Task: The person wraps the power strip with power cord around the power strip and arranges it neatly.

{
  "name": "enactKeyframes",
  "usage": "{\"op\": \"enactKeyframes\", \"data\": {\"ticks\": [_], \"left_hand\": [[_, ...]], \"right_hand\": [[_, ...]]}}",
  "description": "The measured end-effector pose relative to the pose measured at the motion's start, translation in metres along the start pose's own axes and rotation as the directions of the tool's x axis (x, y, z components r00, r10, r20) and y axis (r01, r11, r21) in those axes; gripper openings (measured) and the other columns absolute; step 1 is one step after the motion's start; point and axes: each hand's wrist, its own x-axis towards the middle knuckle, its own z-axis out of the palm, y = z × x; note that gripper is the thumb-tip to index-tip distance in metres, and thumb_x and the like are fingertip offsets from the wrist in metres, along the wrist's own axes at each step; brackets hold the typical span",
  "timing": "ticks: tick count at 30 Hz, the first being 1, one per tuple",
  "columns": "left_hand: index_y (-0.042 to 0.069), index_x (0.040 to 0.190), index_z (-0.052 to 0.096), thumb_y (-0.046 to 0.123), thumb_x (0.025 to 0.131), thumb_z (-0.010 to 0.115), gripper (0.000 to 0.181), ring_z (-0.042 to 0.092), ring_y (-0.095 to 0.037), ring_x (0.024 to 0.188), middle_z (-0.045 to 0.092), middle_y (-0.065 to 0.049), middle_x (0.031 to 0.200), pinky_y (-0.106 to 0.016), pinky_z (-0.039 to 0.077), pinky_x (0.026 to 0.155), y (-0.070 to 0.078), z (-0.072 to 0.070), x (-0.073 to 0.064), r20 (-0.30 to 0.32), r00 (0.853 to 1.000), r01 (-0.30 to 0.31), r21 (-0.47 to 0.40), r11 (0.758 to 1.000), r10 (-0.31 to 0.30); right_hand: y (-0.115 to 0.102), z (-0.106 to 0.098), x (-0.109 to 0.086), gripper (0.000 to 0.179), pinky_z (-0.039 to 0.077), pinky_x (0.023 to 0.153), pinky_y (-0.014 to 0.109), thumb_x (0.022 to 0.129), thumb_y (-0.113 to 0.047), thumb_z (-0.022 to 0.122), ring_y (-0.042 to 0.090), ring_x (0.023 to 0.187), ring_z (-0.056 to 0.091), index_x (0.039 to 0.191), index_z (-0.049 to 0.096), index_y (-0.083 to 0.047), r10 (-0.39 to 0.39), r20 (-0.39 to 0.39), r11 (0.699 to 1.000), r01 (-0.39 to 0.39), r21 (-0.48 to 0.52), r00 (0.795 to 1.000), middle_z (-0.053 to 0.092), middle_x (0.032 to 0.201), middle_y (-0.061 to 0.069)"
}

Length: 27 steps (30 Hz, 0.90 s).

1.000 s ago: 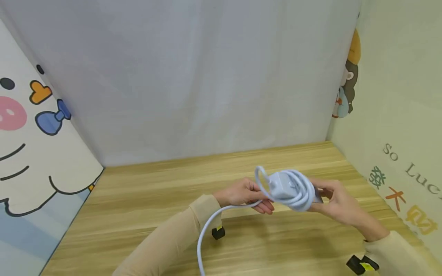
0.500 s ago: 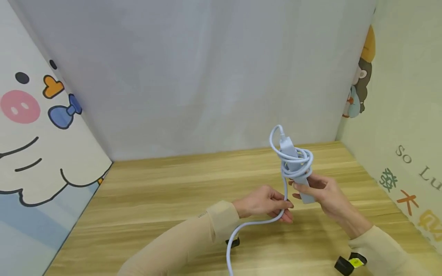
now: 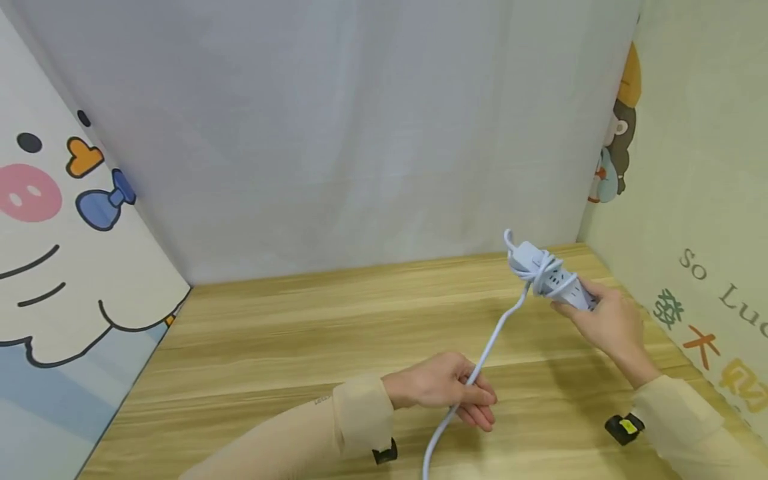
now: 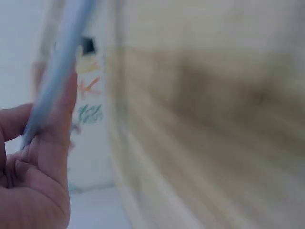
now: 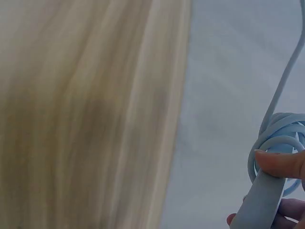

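A white power strip (image 3: 570, 288), its sockets facing up in the head view, has its cord wound several times around one end. My right hand (image 3: 609, 323) grips the strip's bare end above the table; in the right wrist view the thumb (image 5: 279, 163) presses along the strip (image 5: 259, 202) beside the cord coils (image 5: 279, 131). From the coils a length of white cord (image 3: 498, 328) slants down to my left hand (image 3: 447, 383), which pinches it between thumb and fingers. Beyond that hand the cord runs out of the bottom of the head view. The left wrist view is blurred.
The wood-grain table (image 3: 270, 333) spreads under both hands. A pale curtain (image 3: 360, 147) closes off the back. Printed panels stand at both sides, a cartoon one (image 3: 78, 267) on the left and one with lettering (image 3: 690, 200) on the right.
My right hand has turned the power strip and carried it right, so its sockets now show. My left hand has come down toward the front, and the cord between the hands is stretched longer.
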Motion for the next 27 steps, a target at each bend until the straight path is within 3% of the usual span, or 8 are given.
{"op": "enactKeyframes", "data": {"ticks": [3, 9, 14, 19, 22, 24, 25, 27], "left_hand": [[-0.014, 0.111, 0.067, 0.0, 0.1, 0.061, 0.019, 0.077, -0.036, 0.083, 0.075, -0.024, 0.087, -0.035, 0.065, 0.074, 0.008, -0.008, -0.01, -0.043, 0.999, -0.016, -0.006, 1.0, 0.015], [-0.013, 0.108, 0.065, -0.002, 0.098, 0.061, 0.015, 0.077, -0.035, 0.078, 0.076, -0.021, 0.081, -0.033, 0.065, 0.067, 0.029, -0.007, -0.025, -0.032, 0.999, 0.0, 0.122, 0.993, 0.004], [-0.012, 0.102, 0.064, -0.006, 0.098, 0.058, 0.009, 0.076, -0.03, 0.073, 0.074, -0.021, 0.079, -0.026, 0.063, 0.062, 0.058, -0.01, -0.044, -0.022, 0.999, -0.021, 0.315, 0.949, 0.03], [-0.008, 0.106, 0.066, -0.002, 0.102, 0.054, 0.013, 0.076, -0.023, 0.077, 0.075, -0.018, 0.087, -0.025, 0.064, 0.069, 0.092, -0.039, -0.061, -0.012, 0.992, -0.106, 0.435, 0.894, 0.124], [-0.007, 0.112, 0.065, 0.002, 0.104, 0.053, 0.017, 0.076, -0.018, 0.08, 0.075, -0.019, 0.093, -0.027, 0.064, 0.076, 0.112, -0.057, -0.067, 0.017, 0.984, -0.167, 0.455, 0.875, 0.179], [-0.007, 0.113, 0.066, 0.003, 0.105, 0.052, 0.019, 0.076, -0.016, 0.08, 0.074, -0.021, 0.095, -0.029, 0.064, 0.079, 0.123, -0.068, -0.068, 0.017, 0.975, -0.206, 0.45, 0.869, 0.222], [-0.006, 0.113, 0.067, 0.004, 0.105, 0.052, 0.019, 0.076, -0.017, 0.081, 0.073, -0.021, 0.095, -0.03, 0.064, 0.08, 0.127, -0.073, -0.068, 0.013, 0.97, -0.224, 0.449, 0.865, 0.245], [-0.004, 0.112, 0.069, 0.007, 0.105, 0.055, 0.019, 0.076, -0.018, 0.081, 0.074, -0.018, 0.094, -0.032, 0.064, 0.081, 0.132, -0.084, -0.065, -0.013, 0.957, -0.252, 0.453, 0.855, 0.289]], "right_hand": [[0.006, 0.0, 0.0, 0.065, 0.039, 0.052, 0.034, 0.085, -0.034, 0.08, 0.038, 0.074, 0.063, 0.137, 0.06, -0.002, -0.08, -0.064, 0.987, 0.07, -0.143, 0.995, 0.069, 0.108, 0.034], [-0.003, 0.007, 0.002, 0.054, 0.038, 0.046, 0.032, 0.085, -0.03, 0.079, 0.029, 0.061, 0.055, 0.127, 0.064, 0.001, -0.151, 0.008, 0.952, 0.147, -0.267, 0.989, 0.068, 0.083, 0.025], [0.004, 0.012, 0.001, 0.045, 0.037, 0.045, 0.035, 0.083, -0.029, 0.079, 0.028, 0.057, 0.052, 0.118, 0.068, -0.002, -0.18, 0.037, 0.926, 0.182, -0.331, 0.983, 0.065, 0.073, 0.018], [0.006, 0.013, -0.006, 0.055, 0.043, 0.047, 0.037, 0.081, -0.031, 0.083, 0.027, 0.061, 0.056, 0.126, 0.067, -0.003, -0.205, 0.154, 0.905, 0.247, -0.346, 0.967, 0.071, 0.086, 0.022], [-0.002, 0.013, -0.009, 0.056, 0.051, 0.052, 0.039, 0.078, -0.026, 0.086, 0.023, 0.067, 0.061, 0.125, 0.068, -0.002, -0.302, 0.221, 0.876, 0.362, -0.319, 0.927, 0.074, 0.093, 0.019], [-0.01, 0.012, -0.013, 0.056, 0.056, 0.06, 0.041, 0.075, -0.023, 0.088, 0.024, 0.074, 0.067, 0.124, 0.07, -0.003, -0.386, 0.264, 0.847, 0.453, -0.276, 0.884, 0.076, 0.099, 0.017], [-0.014, 0.011, -0.017, 0.056, 0.059, 0.065, 0.044, 0.074, -0.021, 0.089, 0.026, 0.079, 0.07, 0.124, 0.07, -0.004, -0.433, 0.285, 0.829, 0.502, -0.245, 0.855, 0.076, 0.104, 0.015], [-0.021, 0.009, -0.024, 0.056, 0.062, 0.075, 0.047, 0.073, -0.018, 0.09, 0.03, 0.091, 0.073, 0.124, 0.071, -0.005, -0.54, 0.327, 0.784, 0.605, -0.142, 0.776, 0.076, 0.112, 0.015]]}}
